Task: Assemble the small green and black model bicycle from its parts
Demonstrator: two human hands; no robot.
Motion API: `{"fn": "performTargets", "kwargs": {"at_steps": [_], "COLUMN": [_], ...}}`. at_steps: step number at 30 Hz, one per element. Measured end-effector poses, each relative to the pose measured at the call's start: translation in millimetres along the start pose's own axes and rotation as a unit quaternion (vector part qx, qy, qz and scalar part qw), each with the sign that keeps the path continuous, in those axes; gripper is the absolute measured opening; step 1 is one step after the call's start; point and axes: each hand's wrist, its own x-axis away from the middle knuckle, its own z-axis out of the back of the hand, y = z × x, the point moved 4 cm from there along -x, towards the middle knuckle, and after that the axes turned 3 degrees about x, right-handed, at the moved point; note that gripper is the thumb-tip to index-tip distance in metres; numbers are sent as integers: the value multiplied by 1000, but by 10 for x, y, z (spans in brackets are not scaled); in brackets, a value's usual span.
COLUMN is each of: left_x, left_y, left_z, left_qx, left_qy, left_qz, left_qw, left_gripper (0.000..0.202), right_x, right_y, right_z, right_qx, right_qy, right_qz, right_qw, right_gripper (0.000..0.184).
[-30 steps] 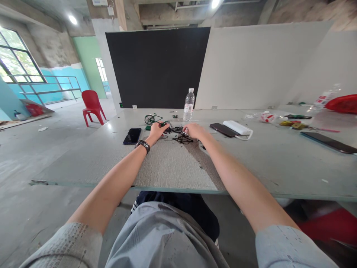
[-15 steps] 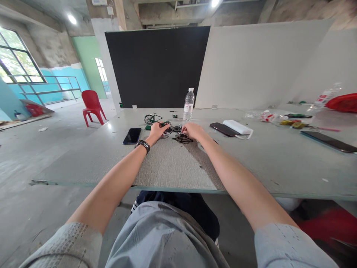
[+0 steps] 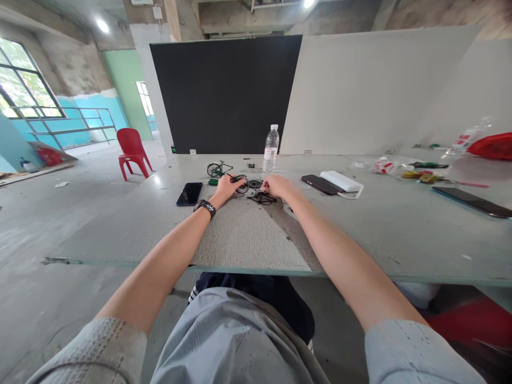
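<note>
A small green model bicycle (image 3: 219,170) stands on the grey table (image 3: 360,229) far in front of me. My left hand (image 3: 226,187), with a dark watch on its wrist, is closed on the bicycle's near wheel (image 3: 242,185). My right hand (image 3: 277,186) is curled just right of it, fingertips at a loose small wheel (image 3: 255,184); what it pinches is too small to make out. Black wire-like parts (image 3: 262,199) lie under and between my two hands.
A water bottle (image 3: 271,148) stands behind my hands. A dark phone (image 3: 189,193) lies to the left; another phone (image 3: 320,184) and a white power bank (image 3: 341,182) lie to the right. Tools, wrappers and a tablet (image 3: 472,201) sit far right. A red chair (image 3: 133,152) stands back left.
Both hands have stayed almost in place; my right hand has shifted slightly left toward the loose wheel, and the view has tilted a little.
</note>
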Motion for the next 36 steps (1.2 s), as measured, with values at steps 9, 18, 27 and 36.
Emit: {"fn": "performTargets", "kwargs": {"at_steps": [9, 18, 27, 36], "left_x": [29, 25, 49, 16], "left_y": [45, 45, 80, 50], "left_z": [-21, -48, -46, -47], "left_qx": [-32, -57, -68, -90], "left_qy": [-33, -53, -58, -64], "left_qz": [-7, -23, -35, -51], "left_qw": [999, 997, 995, 993], "left_gripper": [27, 27, 28, 31], "right_x": [-15, 16, -37, -53], "right_y": [3, -27, 3, 11], "right_z": [-3, -3, -39, -51], "right_qx": [-12, -13, -23, -18], "right_qy": [-17, -21, -28, -32], "right_qz": [-7, -18, -7, -4], "right_qw": [1000, 1000, 999, 999], "right_gripper": [13, 14, 15, 16]}}
